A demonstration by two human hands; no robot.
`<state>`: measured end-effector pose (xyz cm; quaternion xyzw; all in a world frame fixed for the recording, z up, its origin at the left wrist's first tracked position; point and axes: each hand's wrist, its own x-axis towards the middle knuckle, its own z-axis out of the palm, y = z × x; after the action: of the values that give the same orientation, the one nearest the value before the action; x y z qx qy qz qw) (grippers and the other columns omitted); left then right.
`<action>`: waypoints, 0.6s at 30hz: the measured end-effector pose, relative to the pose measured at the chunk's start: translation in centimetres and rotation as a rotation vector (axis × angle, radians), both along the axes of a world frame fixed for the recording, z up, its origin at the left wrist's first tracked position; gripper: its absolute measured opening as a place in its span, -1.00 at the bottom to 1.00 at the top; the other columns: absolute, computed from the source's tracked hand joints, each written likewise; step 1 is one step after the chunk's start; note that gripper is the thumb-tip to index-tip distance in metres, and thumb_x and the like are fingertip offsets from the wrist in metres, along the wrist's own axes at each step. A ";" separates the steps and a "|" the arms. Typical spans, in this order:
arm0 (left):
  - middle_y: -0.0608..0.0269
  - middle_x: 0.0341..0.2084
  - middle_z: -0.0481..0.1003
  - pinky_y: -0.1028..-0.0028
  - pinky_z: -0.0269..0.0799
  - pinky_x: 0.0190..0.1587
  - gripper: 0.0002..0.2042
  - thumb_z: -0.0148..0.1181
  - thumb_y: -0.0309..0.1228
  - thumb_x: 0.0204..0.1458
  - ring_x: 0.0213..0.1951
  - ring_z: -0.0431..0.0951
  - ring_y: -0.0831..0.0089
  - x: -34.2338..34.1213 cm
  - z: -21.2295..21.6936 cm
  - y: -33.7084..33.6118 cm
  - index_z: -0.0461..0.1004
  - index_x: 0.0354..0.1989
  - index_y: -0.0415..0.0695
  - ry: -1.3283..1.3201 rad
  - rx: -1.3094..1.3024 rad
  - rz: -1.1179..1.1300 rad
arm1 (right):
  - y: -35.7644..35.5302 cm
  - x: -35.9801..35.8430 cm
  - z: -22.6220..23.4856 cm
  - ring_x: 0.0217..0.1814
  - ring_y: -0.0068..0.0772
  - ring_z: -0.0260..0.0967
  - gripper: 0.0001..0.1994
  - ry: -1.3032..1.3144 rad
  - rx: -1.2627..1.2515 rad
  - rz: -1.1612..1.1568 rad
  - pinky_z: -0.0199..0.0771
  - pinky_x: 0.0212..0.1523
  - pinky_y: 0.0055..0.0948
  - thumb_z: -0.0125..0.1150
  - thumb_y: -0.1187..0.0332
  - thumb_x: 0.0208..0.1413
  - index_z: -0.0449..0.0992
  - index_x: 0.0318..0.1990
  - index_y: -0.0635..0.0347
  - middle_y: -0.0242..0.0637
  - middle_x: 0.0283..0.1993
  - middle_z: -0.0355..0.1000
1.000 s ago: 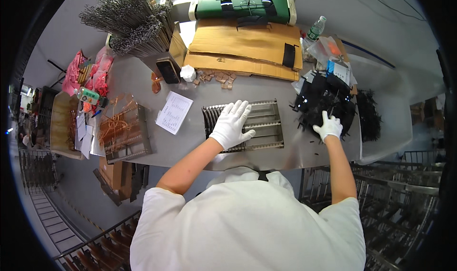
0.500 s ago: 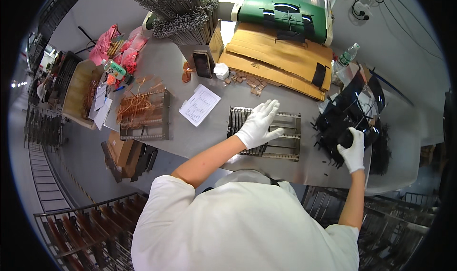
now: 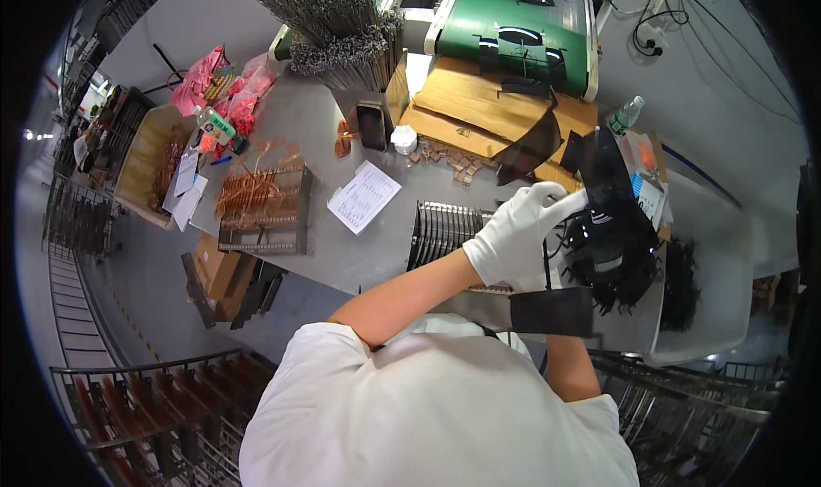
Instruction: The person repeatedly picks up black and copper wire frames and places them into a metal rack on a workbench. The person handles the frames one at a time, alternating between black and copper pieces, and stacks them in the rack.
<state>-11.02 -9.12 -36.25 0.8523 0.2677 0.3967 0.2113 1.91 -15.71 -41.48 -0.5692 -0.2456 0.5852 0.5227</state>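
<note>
Head view, nearest first: I noted the right forearm (image 3: 569,363) rising from the lower edge and passing behind a flat black strip (image 3: 552,310) at the table's (image 3: 376,256) near edge. The right hand was hidden behind that strip, so I could not tell whether it was open or closed, or whether it carried the strip.

Beyond it, the gloved left hand (image 3: 522,235) reached across to the right. Its thumb and fingertips were closed in a pinch on the lower corner of a black sheet (image 3: 599,175), which stood lifted above the pile of black parts (image 3: 616,260) on the right of the table. The other fingers were loosely curled.

Handling notes, by my judgement:
1. Keep the pinch on the sheet's edge. The material looked thin and likely to bend under a full grip.
2. Lift straight up from the pile, since neighbouring pieces looked tangled and could drag along.
3. Support the free end with the second hand before moving sideways.

Just left of the hand lay a slotted metal rack (image 3: 440,230), partly covered by the forearm. Farther left lay a printed paper (image 3: 363,196) and a rack of copper parts (image 3: 261,209). At the far side were cardboard (image 3: 462,115), a green conveyor (image 3: 522,59) and a bundle of metal rods (image 3: 333,25).
</note>
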 end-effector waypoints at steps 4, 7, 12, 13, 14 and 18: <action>0.14 0.03 0.48 0.39 0.50 0.06 -0.13 0.31 -0.57 -0.15 0.00 0.48 0.35 -5.9 0.1 1.7 0.20 0.49 -0.04 -0.381 -0.508 -0.006 | 1.8 -0.6 4.1 0.00 0.04 0.56 -0.34 -1.152 0.130 0.695 0.56 0.11 -0.18 0.27 0.11 0.12 0.36 0.43 -0.11 0.02 -0.03 0.50; 0.16 0.12 0.39 0.45 0.43 0.00 -0.16 0.14 -0.72 -0.03 -0.08 0.41 0.36 -13.4 0.3 3.0 0.12 0.51 0.08 -1.255 -0.694 -0.504 | 2.3 2.5 -1.0 -0.25 -0.11 0.61 -0.27 -0.921 -0.065 0.646 0.64 -0.13 -0.18 0.20 0.11 0.17 0.17 0.54 -0.33 -0.01 -0.07 0.49; 0.05 0.23 0.30 0.39 0.43 0.00 -0.13 0.34 -0.61 -0.05 0.04 0.39 0.26 -18.5 1.8 0.0 0.13 0.50 0.12 -1.327 -0.676 -0.329 | 3.0 2.3 -13.7 -0.42 -0.59 0.45 -0.45 -0.114 0.117 0.409 0.48 -0.36 -0.44 0.05 -0.04 0.38 0.26 0.40 -0.02 -0.34 -0.39 0.53; 0.02 0.24 0.30 0.36 0.50 0.05 -0.14 0.32 -0.64 -0.02 0.08 0.43 0.21 -18.9 1.7 -0.6 0.10 0.50 0.09 -1.352 -0.681 -0.377 | 3.2 1.5 -15.1 -0.33 -0.57 0.45 -0.45 -0.183 0.124 0.400 0.48 -0.25 -0.31 0.02 -0.12 0.36 0.36 0.29 0.07 -0.42 -0.43 0.53; -0.01 0.25 0.29 0.32 0.56 0.11 -0.14 0.31 -0.68 0.01 0.12 0.46 0.15 -19.1 1.3 -1.1 0.07 0.50 0.05 -1.380 -0.688 -0.433 | 3.3 1.1 -15.1 -0.33 -0.56 0.45 -0.45 -0.161 -0.028 0.436 0.48 -0.24 -0.29 0.02 -0.14 0.36 0.38 0.27 0.05 -0.42 -0.42 0.53; -0.02 0.25 0.28 0.35 0.56 0.12 -0.13 0.30 -0.65 -0.02 0.12 0.47 0.18 -19.8 0.1 -2.6 0.06 0.51 0.03 -1.384 -0.691 -0.287 | 3.5 -0.3 -15.4 -0.34 -0.55 0.43 -0.45 -0.211 -0.316 0.577 0.43 -0.28 -0.31 0.01 -0.24 0.33 0.44 0.23 -0.08 -0.44 -0.30 0.56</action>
<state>-30.79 -11.73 -36.17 0.3236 0.0708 0.7005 0.6322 1.57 -12.26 -56.86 -0.6078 -0.3555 0.6774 0.2129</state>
